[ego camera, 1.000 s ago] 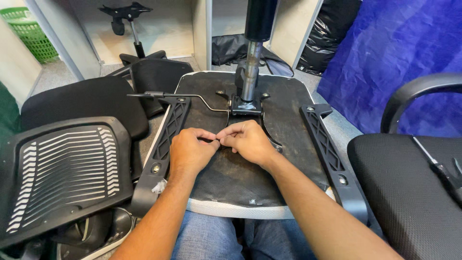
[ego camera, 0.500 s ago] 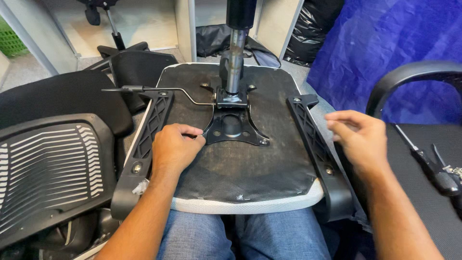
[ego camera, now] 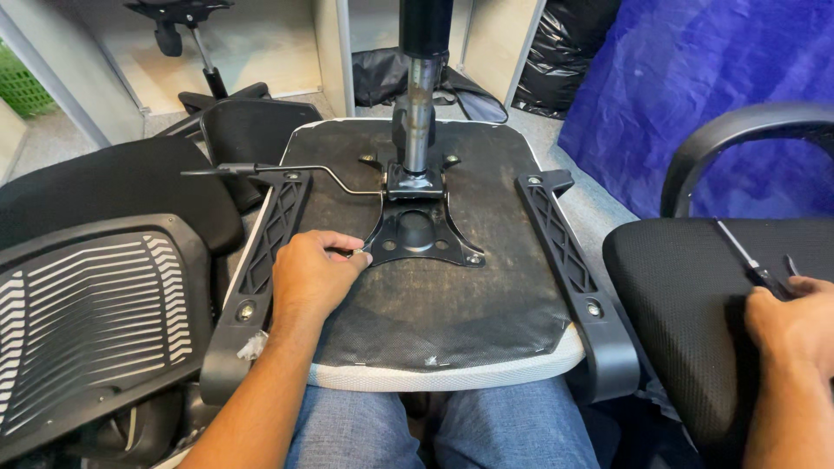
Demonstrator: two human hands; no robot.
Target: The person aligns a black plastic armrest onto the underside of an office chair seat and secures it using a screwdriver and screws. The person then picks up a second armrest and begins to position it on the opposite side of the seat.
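Note:
An upturned office chair seat [ego camera: 434, 304] lies across my lap, its black fabric underside facing up. A black metal mounting plate [ego camera: 417, 234] with a gas-lift column [ego camera: 415, 113] is fixed at its middle. My left hand [ego camera: 311, 276] rests on the seat, fingertips pinching a small part at the plate's left corner. My right hand [ego camera: 795, 326] is far right on another chair's seat cushion [ego camera: 686, 287], closing on a black-handled screwdriver [ego camera: 754, 265]. Two black armrest brackets [ego camera: 565, 252] run along the seat's sides.
A ribbed black plastic backrest shell [ego camera: 87, 313] lies at the left. A metal lever [ego camera: 287, 171] sticks out from the mechanism. A curved black armrest [ego camera: 738, 135] and blue tarp [ego camera: 686, 78] are at the right. A chair base [ego camera: 178, 17] stands behind.
My right hand left the middle of the seat and swung right onto the neighbouring chair cushion, reaching the screwdriver. My left hand stayed by the mounting plate.

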